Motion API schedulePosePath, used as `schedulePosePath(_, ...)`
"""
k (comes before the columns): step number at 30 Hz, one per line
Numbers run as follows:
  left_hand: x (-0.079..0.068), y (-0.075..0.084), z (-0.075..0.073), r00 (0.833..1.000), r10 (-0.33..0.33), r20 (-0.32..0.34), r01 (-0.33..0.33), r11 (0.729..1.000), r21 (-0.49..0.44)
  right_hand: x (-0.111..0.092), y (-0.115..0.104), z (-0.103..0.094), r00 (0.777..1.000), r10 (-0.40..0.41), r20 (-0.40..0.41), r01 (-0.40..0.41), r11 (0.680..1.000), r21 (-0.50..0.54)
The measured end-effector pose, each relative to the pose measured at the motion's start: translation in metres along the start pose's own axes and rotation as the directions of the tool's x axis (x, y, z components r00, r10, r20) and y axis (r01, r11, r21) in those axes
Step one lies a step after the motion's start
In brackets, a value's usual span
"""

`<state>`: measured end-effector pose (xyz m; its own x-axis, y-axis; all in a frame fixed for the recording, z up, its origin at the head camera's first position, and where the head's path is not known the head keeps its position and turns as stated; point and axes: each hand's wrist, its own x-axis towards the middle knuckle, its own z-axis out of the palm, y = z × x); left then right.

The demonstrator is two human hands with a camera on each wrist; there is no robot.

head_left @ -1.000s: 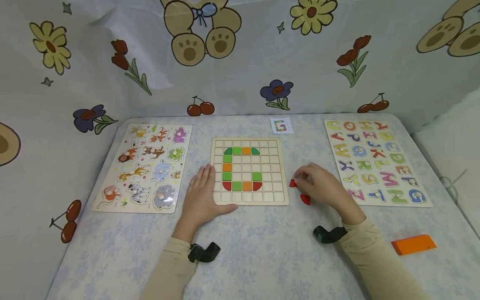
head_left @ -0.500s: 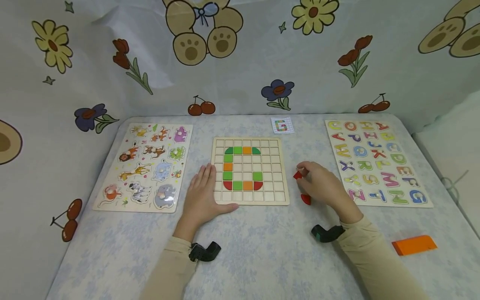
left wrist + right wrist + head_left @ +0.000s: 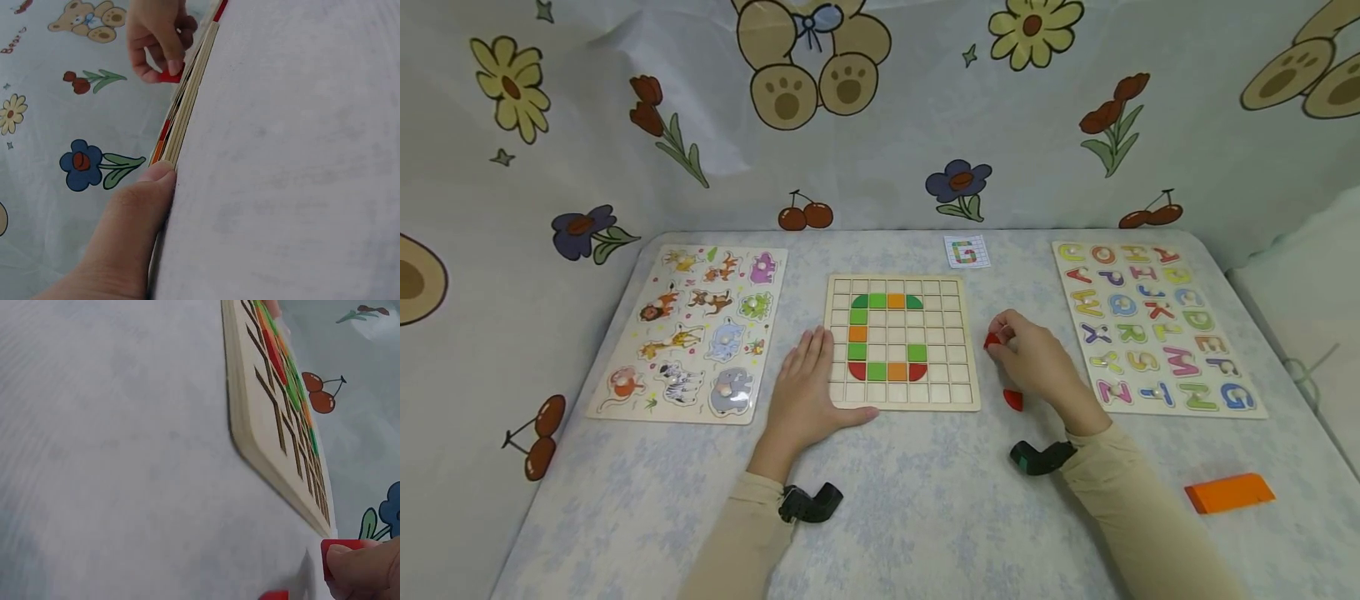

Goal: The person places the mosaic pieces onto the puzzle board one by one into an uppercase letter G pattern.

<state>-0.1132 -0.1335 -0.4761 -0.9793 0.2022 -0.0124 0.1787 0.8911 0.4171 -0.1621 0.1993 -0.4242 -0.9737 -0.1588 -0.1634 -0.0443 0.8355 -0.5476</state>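
A square wooden grid board (image 3: 946, 393) lies mid-table, with green, orange and red tiles set in a G-like outline. My left hand (image 3: 805, 390) rests along its left side with fingers straight and the thumb on the near edge; the left wrist view shows that thumb (image 3: 134, 219) at the board's rim. Just right of the board, my right hand (image 3: 1036, 357) pinches a small red tile (image 3: 337, 553) between thumb and finger. Another red tile with a curved side (image 3: 1012, 400) lies on the table below that hand.
An animal puzzle board (image 3: 700, 400) lies at the left, an alphabet puzzle board (image 3: 1150, 400) at the right. Behind the grid board is a small card (image 3: 967, 252) printed with a coloured G pattern. An orange block (image 3: 1230, 493) sits at the right front.
My right hand has picked up the red tile that lay beside the board and shifted slightly up and away. The left hand holds its place on the board.
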Motion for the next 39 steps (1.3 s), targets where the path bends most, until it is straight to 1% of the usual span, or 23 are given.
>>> schedulePosePath(3,0.000,0.000,0.000,1.000,-0.001,0.000,0.001,1.000,-0.003,0.007,-0.012,0.005,1.000,-0.009,-0.009,0.009,0.998,0.064)
schedulePosePath(6,0.000,0.001,0.000,1.000,-0.001,0.002,0.001,1.000,-0.011,0.013,-0.030,0.013,0.999,-0.046,-0.010,0.047,0.993,0.110)
schedulePosePath(8,0.000,0.001,0.000,1.000,-0.001,0.003,0.001,1.000,-0.008,0.017,-0.041,0.020,0.997,-0.080,-0.009,0.080,0.990,0.119)
schedulePosePath(13,0.000,0.001,-0.001,1.000,-0.005,0.004,0.005,1.000,0.005,0.025,-0.067,0.035,0.992,-0.124,0.002,0.123,0.989,0.084)
schedulePosePath(17,0.001,0.001,-0.001,1.000,-0.004,0.005,0.004,1.000,0.009,0.031,-0.076,0.043,0.991,-0.131,-0.003,0.131,0.991,0.040)
schedulePosePath(23,0.000,0.002,-0.001,1.000,-0.003,0.002,0.003,1.000,0.008,0.035,-0.075,0.045,0.989,-0.147,0.006,0.147,0.989,0.010)
schedulePosePath(26,0.001,0.002,-0.001,1.000,-0.002,0.002,0.002,1.000,0.009,0.033,-0.072,0.043,0.985,-0.168,0.029,0.169,0.986,-0.014)
schedulePosePath(28,0.001,0.002,-0.001,1.000,-0.002,0.004,0.002,1.000,0.008,0.030,-0.070,0.039,0.983,-0.175,0.047,0.176,0.984,-0.007)
schedulePosePath(31,0.001,0.002,-0.001,1.000,-0.006,0.010,0.006,1.000,0.007,0.024,-0.063,0.032,0.980,-0.192,0.056,0.191,0.981,0.014)
schedulePosePath(33,0.001,0.002,-0.002,1.000,-0.010,0.014,0.010,1.000,0.005,0.018,-0.058,0.026,0.982,-0.183,0.052,0.181,0.983,0.041)
schedulePosePath(37,0.000,0.003,-0.003,1.000,-0.009,0.016,0.009,1.000,-0.004,0.002,-0.039,0.014,0.984,-0.174,0.034,0.173,0.984,0.033)
schedulePosePath(39,-0.001,0.002,-0.003,1.000,-0.010,0.015,0.010,1.000,-0.008,-0.007,-0.028,0.007,0.984,-0.171,0.040,0.170,0.985,0.019)
